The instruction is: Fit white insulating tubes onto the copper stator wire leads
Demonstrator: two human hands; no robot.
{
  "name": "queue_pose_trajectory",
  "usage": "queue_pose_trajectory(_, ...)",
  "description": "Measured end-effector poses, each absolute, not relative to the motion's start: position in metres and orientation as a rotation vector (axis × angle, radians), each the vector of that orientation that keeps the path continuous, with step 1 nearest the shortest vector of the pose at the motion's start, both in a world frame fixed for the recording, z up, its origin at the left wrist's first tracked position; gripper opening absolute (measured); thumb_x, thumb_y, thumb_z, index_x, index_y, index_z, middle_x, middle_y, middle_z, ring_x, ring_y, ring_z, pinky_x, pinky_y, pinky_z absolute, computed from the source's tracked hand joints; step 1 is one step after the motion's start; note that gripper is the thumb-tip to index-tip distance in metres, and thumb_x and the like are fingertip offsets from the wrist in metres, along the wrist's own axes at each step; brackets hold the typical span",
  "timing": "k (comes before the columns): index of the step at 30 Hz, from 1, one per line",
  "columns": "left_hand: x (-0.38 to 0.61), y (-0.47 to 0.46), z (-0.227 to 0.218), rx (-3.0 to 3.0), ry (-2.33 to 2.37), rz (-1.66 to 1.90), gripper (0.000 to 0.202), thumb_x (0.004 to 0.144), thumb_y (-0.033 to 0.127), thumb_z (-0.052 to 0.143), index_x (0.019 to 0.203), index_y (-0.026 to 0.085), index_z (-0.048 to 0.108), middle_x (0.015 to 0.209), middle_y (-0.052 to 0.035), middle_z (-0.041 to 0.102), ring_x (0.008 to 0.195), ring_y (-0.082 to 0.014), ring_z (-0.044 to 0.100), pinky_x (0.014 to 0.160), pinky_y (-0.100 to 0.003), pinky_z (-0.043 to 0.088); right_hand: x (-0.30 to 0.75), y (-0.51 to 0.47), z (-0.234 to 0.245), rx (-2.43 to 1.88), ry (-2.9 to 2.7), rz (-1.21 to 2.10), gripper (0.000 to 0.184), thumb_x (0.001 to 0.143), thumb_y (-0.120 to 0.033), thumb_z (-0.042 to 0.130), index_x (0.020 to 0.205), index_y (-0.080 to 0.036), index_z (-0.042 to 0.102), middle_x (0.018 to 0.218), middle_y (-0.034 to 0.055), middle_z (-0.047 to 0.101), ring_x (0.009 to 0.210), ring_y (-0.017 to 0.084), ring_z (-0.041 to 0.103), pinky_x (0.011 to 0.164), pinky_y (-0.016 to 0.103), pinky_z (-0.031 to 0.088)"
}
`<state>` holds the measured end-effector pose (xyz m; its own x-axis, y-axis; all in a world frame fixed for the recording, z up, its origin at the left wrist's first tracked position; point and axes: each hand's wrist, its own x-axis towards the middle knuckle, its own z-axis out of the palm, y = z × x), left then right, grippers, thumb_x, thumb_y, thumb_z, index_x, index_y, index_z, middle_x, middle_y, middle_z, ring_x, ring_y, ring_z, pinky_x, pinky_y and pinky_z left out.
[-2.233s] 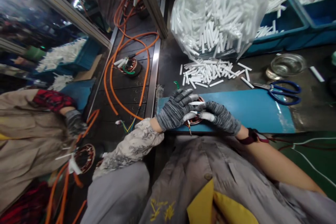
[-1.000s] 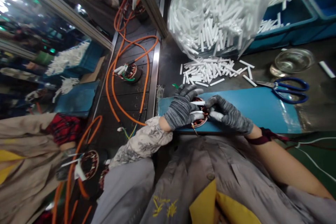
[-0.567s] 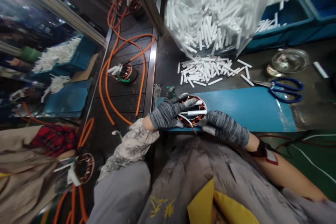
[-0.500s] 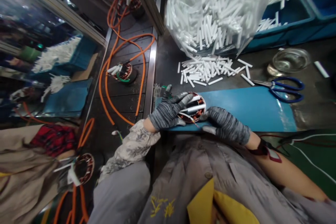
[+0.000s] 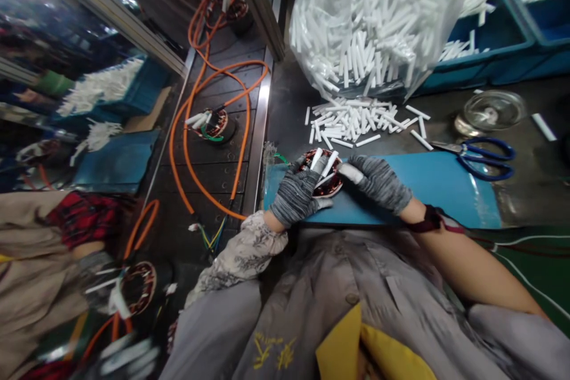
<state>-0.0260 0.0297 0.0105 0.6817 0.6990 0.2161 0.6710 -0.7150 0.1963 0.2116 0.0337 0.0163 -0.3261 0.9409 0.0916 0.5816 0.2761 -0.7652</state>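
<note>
A motor stator (image 5: 332, 188) with copper windings lies on the blue mat in front of me. White sleeve tubes (image 5: 330, 164) stick up from its middle. My left hand (image 5: 297, 195), in a grey knit glove with pale fingertips, is closed around the stator's left side, some fingers reaching over the windings beside the tubes. At the right rim is my gloved right hand (image 5: 378, 183), its thumb and bent fingers against the stator. The fingertips on the far side are partly hidden. Loose white tubes (image 5: 351, 119) lie in a pile just beyond.
Blue-handled scissors (image 5: 485, 157) and a glass bowl (image 5: 494, 110) stand to the right. Behind are a plastic bag of tubes (image 5: 378, 18) and blue bins (image 5: 512, 41). On the left conveyor sit another stator (image 5: 216, 124) and orange cables (image 5: 171, 154); a co-worker's sleeve (image 5: 84, 219) is beyond.
The stator has turned in my hands, and its tubes now point up and away. My right hand has moved up to its right rim. At lower left, a co-worker's gloved hand has come into view.
</note>
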Motion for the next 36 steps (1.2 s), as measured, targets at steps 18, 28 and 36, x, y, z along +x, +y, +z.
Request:
queue_pose_trajectory(18,-0.014,0.007,-0.011,2.83,1.309,0.832,0.028,0.094,0.036,0.073,0.12,0.024,0.069,0.102,-0.0055,0.081,0.094,-0.0253,0.078,0.11,-0.049,0.052,0.244,-0.007,0.013,-1.301,-1.62,1.383,0.055,0.102,-0.066,0.049,0.079,-0.02,0.07,0.073,0.0034,0.071,0.066,0.017,0.062,0.066,0.031,0.05)
queue_pose_trajectory(28,-0.015,0.007,-0.021,2.798,1.283,0.822,0.027,0.093,0.031,0.074,0.119,0.026,0.073,0.109,-0.0068,0.079,0.104,-0.0254,0.075,0.109,-0.047,0.054,0.338,0.071,-0.011,-2.023,-1.884,-0.061,0.045,0.098,-0.052,0.055,0.077,-0.016,0.07,0.098,0.022,0.069,0.104,0.039,0.062,0.09,0.056,0.048)
queue_pose_trajectory(36,-0.013,0.006,-0.018,2.863,1.249,0.936,0.024,0.097,0.033,0.07,0.117,0.022,0.073,0.106,-0.0082,0.079,0.101,-0.0237,0.076,0.103,-0.042,0.056,0.278,0.013,0.028,-1.578,-1.733,0.472,0.029,0.094,-0.046,0.062,0.106,-0.021,0.07,0.094,0.0093,0.075,0.08,0.024,0.069,0.078,0.04,0.058)
